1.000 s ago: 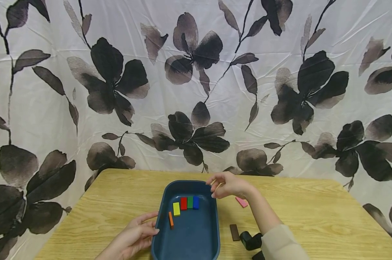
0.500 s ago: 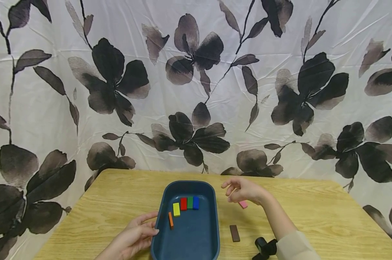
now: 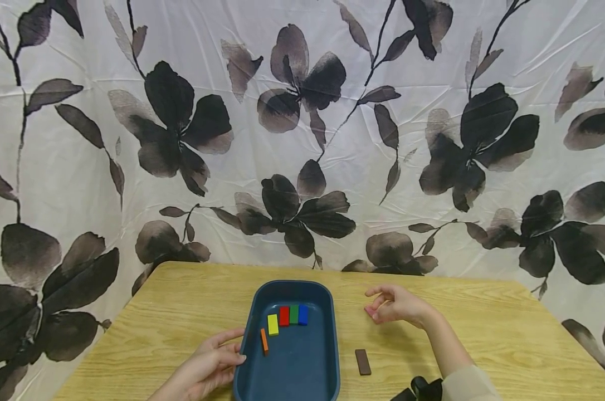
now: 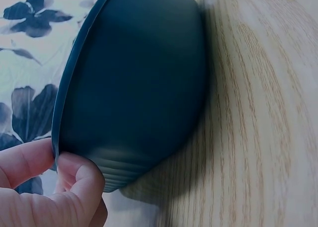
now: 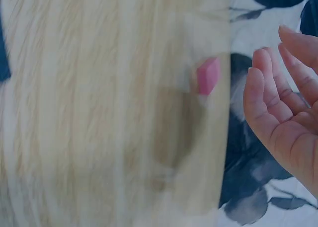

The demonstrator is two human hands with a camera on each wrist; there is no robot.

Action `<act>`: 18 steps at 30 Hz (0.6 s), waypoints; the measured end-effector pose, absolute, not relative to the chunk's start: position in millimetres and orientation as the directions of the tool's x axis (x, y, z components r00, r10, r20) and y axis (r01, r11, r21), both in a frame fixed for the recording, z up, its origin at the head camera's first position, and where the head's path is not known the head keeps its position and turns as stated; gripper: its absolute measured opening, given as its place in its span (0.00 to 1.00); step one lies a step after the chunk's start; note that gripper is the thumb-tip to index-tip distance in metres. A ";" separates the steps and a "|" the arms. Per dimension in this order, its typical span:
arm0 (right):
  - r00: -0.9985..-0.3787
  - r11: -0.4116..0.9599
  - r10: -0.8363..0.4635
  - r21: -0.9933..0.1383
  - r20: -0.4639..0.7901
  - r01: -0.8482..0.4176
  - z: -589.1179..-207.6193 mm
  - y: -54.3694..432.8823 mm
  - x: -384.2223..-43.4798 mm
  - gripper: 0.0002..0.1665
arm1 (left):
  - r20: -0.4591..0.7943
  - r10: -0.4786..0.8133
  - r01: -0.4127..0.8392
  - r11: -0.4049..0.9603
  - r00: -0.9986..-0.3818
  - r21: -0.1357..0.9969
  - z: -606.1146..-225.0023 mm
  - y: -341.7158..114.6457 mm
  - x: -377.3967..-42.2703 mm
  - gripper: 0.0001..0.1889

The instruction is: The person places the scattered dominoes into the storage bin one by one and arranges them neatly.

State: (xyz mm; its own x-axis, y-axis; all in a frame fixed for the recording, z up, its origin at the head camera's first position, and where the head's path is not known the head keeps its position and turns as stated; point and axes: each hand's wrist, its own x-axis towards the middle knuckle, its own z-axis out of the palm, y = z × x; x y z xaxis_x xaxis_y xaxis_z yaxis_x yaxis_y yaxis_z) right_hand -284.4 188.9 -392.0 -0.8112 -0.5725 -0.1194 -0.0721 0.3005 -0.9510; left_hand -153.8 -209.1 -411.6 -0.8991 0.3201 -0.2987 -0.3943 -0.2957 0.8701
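My left hand [image 3: 207, 365] pinches the left rim of a dark blue plastic tray [image 3: 327, 356]; in the left wrist view the thumb and index finger [image 4: 27, 160] meet at its edge. Inside the tray are an orange block [image 3: 264, 341], a yellow block [image 3: 273, 324], a red block [image 3: 284, 316], a green block [image 3: 294, 314] and a blue block [image 3: 303, 314]. To the right of the tray my right hand [image 3: 400, 305] hovers near a pink block [image 3: 369, 313], partly hidden in the head view. The right wrist view shows the pink block [image 5: 208, 76] apart from loosely bent fingers.
A brown block [image 3: 363, 362] lies on the wooden table [image 3: 192, 295] right of the tray. Beside the right sleeve [image 3: 470, 384] is a black device [image 3: 423, 388], apparently on the wrist. A floral cloth [image 3: 362, 139] hangs behind the table.
My right hand has moved right, from over the tray's far right corner to the pink block. My left hand keeps its hold on the rim, and the blocks have not moved.
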 end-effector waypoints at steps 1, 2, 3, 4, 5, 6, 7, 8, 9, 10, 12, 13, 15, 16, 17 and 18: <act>-0.814 0.303 -0.569 -0.950 -0.117 -0.075 -393.3 191.5 -284.6 0.36 | -0.300 0.321 -0.395 -0.293 -0.898 0.870 -411.3 -208.8 -154.0 0.40; -0.816 0.308 -0.567 -0.948 -0.112 -0.083 -394.7 193.8 -285.1 0.36 | -0.301 0.322 -0.396 -0.291 -0.898 0.871 -411.2 -208.6 -154.2 0.40; -0.815 0.315 -0.570 -0.944 -0.104 -0.099 -395.9 195.9 -285.6 0.36 | -0.301 0.322 -0.396 -0.289 -0.897 0.872 -411.1 -208.3 -154.4 0.40; -0.816 0.320 -0.570 -0.941 -0.100 -0.108 -397.2 197.5 -286.1 0.35 | -0.302 0.322 -0.397 -0.290 -0.897 0.871 -411.0 -208.3 -154.3 0.40; -0.816 0.324 -0.569 -0.939 -0.097 -0.114 -398.4 198.9 -286.7 0.35 | -0.304 0.321 -0.398 -0.289 -0.897 0.871 -411.0 -208.2 -154.1 0.40; -0.817 0.328 -0.569 -0.937 -0.095 -0.120 -399.4 200.2 -287.2 0.35 | -0.305 0.321 -0.399 -0.288 -0.897 0.871 -410.9 -208.1 -154.0 0.40; -0.816 0.336 -0.570 -0.933 -0.092 -0.129 -400.6 201.4 -287.7 0.35 | -0.306 0.322 -0.401 -0.289 -0.896 0.869 -410.9 -208.0 -153.8 0.40; -0.816 0.343 -0.570 -0.930 -0.092 -0.135 -401.7 202.5 -288.3 0.35 | -0.307 0.322 -0.402 -0.289 -0.896 0.869 -410.8 -207.8 -153.7 0.40; -0.816 0.347 -0.570 -0.927 -0.091 -0.140 -402.6 203.4 -288.8 0.35 | -0.308 0.320 -0.401 -0.287 -0.896 0.870 -410.7 -207.5 -153.5 0.40; -0.818 0.352 -0.567 -0.926 -0.094 -0.137 -403.5 204.0 -289.2 0.35 | -0.307 0.320 -0.401 -0.286 -0.896 0.871 -410.6 -207.4 -153.4 0.40; -0.818 0.353 -0.566 -0.927 -0.102 -0.129 -405.5 204.3 -290.0 0.36 | -0.307 0.317 -0.399 -0.283 -0.897 0.872 -410.0 -207.2 -153.2 0.40; -0.819 0.355 -0.564 -0.927 -0.107 -0.123 -406.6 204.1 -290.5 0.36 | -0.307 0.316 -0.398 -0.284 -0.898 0.873 -409.7 -207.2 -153.1 0.40; -0.822 0.364 -0.556 -0.925 -0.123 -0.108 -409.1 203.3 -291.4 0.36 | -0.305 0.315 -0.395 -0.282 -0.899 0.874 -409.2 -207.4 -152.9 0.40; -0.824 0.371 -0.550 -0.923 -0.132 -0.100 -410.3 202.7 -291.6 0.36 | -0.305 0.316 -0.395 -0.281 -0.899 0.874 -409.0 -207.6 -152.9 0.40; -0.827 0.378 -0.544 -0.921 -0.140 -0.093 -411.5 202.3 -292.0 0.36 | -0.305 0.316 -0.395 -0.281 -0.899 0.875 -408.9 -207.6 -152.9 0.40; -0.828 0.384 -0.542 -0.918 -0.143 -0.093 -412.8 202.0 -292.3 0.36 | -0.305 0.316 -0.396 -0.281 -0.898 0.874 -408.9 -207.6 -152.9 0.40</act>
